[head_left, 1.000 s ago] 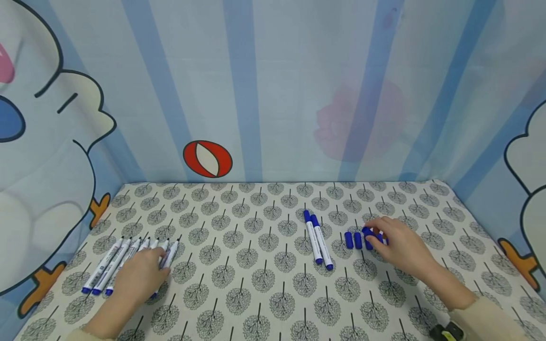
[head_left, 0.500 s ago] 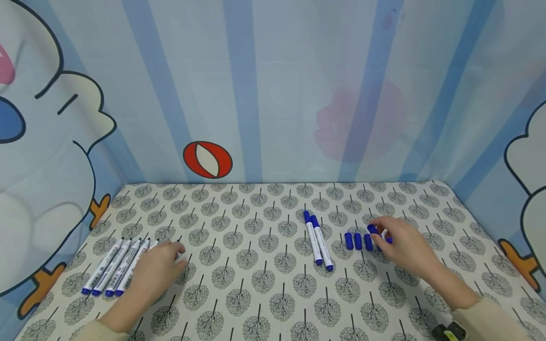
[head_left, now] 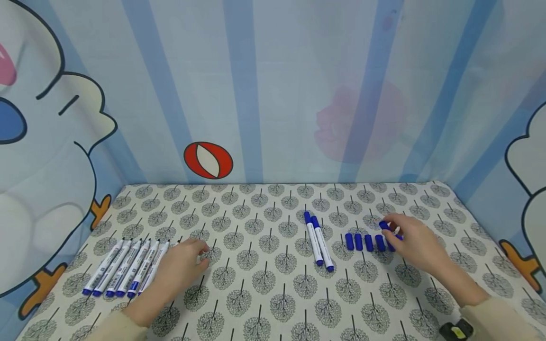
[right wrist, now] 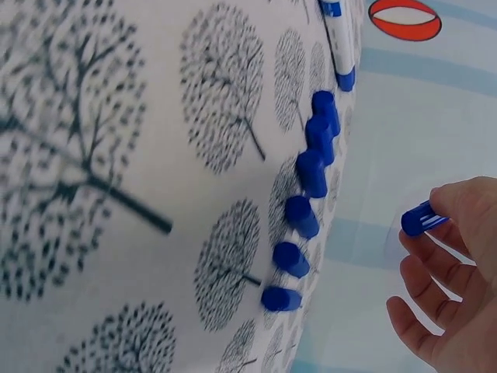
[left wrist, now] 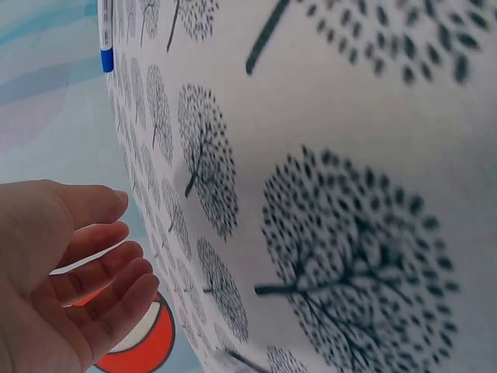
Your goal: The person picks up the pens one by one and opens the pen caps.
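My right hand point(head_left: 414, 241) pinches a blue marker cap point(right wrist: 423, 219) between thumb and fingertip. In the head view it hovers by the right end of a row of several blue caps point(head_left: 368, 242) lying side by side on the cloth. My left hand point(head_left: 181, 267) holds nothing; its fingers are loosely bent, as the left wrist view shows. Beside it, partly behind the hand and wrist, several uncapped white markers point(head_left: 124, 267) with blue ends lie slanted in a row, dark tips pointing away. Two capped blue markers point(head_left: 313, 239) lie parallel near the middle.
A white cloth point(head_left: 256, 293) printed with grey trees covers the table. A blue-striped curtain point(head_left: 281, 94) with cartoon figures stands behind it and at both sides. A dark wrist device point(head_left: 456, 330) sits by the right sleeve.
My left hand has moved right, off the uncapped markers, uncovering more of them. My right hand has shifted slightly right with the cap, and more of the cap row shows.
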The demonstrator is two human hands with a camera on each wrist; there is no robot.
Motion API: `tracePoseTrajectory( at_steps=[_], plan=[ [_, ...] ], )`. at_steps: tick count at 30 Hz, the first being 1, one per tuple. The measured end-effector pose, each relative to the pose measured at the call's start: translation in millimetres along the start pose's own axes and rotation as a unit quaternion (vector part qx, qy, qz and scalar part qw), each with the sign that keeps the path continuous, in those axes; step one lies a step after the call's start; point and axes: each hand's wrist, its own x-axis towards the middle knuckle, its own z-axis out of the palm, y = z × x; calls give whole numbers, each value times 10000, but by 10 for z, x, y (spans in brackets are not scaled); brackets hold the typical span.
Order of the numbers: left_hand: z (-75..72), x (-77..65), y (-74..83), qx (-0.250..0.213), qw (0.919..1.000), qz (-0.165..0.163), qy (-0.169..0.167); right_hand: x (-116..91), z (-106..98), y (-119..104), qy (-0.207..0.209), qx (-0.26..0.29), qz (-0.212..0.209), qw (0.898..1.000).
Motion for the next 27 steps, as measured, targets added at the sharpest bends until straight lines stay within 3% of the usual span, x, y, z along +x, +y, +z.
tracePoseTrajectory(
  at_steps=[13,27],
  plan=[
    [139,122,259,196,9985,492,145,-52,-65,244,-35,-152,315,9994],
    [251,331,598,-181,9937,1084,235,-87,-67,408,-259,-27,656,9975]
  ],
)
